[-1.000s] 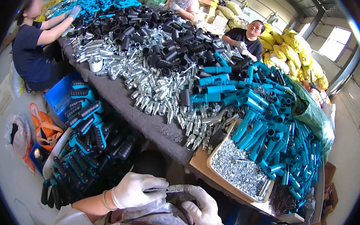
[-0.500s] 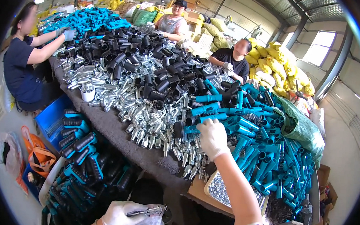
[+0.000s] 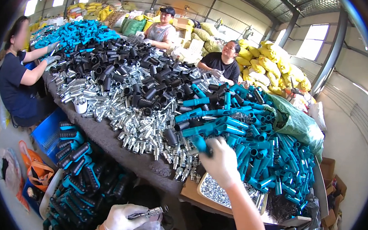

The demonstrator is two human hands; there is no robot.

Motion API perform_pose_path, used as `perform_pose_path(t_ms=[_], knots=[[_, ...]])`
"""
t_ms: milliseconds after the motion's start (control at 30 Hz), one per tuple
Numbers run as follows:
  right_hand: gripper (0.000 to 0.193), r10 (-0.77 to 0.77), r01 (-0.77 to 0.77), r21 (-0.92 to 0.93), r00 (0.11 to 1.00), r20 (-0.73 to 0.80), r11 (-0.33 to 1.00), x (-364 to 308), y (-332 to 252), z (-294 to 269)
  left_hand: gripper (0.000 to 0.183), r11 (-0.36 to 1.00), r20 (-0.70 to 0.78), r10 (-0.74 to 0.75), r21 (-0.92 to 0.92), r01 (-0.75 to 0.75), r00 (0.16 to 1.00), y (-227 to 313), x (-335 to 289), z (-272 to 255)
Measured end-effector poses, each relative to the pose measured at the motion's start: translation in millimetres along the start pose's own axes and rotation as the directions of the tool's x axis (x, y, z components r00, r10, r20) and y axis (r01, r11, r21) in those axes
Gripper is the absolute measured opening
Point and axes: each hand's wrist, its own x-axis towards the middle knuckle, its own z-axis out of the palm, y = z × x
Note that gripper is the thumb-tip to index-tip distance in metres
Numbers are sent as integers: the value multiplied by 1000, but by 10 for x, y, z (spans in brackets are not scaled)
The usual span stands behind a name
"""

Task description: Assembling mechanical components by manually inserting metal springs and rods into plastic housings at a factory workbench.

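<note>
Near the bottom edge, my gloved left hand (image 3: pixel 120 220) is closed around a silver metal rod fitting (image 3: pixel 146 213). A thin coil spring sticks out from the fitting's end. Over the near edge of the teal pile, my gloved right hand (image 3: pixel 219 159) grips a short teal tubular piece (image 3: pixel 199 143), smeared by motion. Just beyond it lies a heap of teal tubular housings (image 3: pixel 250 131). Loose silver metal fittings (image 3: pixel 138 131) cover the table to its left, with black plastic sleeves (image 3: pixel 147 91) heaped behind them.
Under my right forearm stands a shallow tray (image 3: pixel 263 204) of small metal parts. Finished-looking teal pieces with black grips (image 3: pixel 80 159) fill the lower left beside a blue bin (image 3: pixel 48 134). A green sack (image 3: pixel 297 126) lies at the right. Three people sit around the table.
My right hand has come back and down from the pile, lifting a teal piece off it. My left hand keeps hold of the metal fitting, now tilted up slightly. The view has shifted a little.
</note>
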Motion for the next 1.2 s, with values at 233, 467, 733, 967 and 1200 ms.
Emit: perform_pose_path(t_ms=[233, 467, 733, 967, 1200], knots=[[15, 473, -529, 816, 672, 570, -232, -1942, -193, -355, 22, 982, 145, 184, -79, -174, 972, 247, 93, 411], [35, 376, -593, 742, 640, 670, -312, -2642, 44, -460, 24, 975, 397, 222, -87, -204, 891, 405, -60, 717], [54, -36, -802, 589, 589, 808, 103, -2540, 415, -952, 31, 962, 604, 265, -118, -245, 752, 388, -58, 797], [39, 156, -488, 353, 733, 662, 798, -2443, -106, -1051, 34, 977, 561, 187, -22, -211, 807, 627, -139, 862], [38, 4, -666, 607, 675, 738, 435, -2564, 28, -883, 40, 957, 680, 282, -152, -246, 676, 705, -105, 816]])
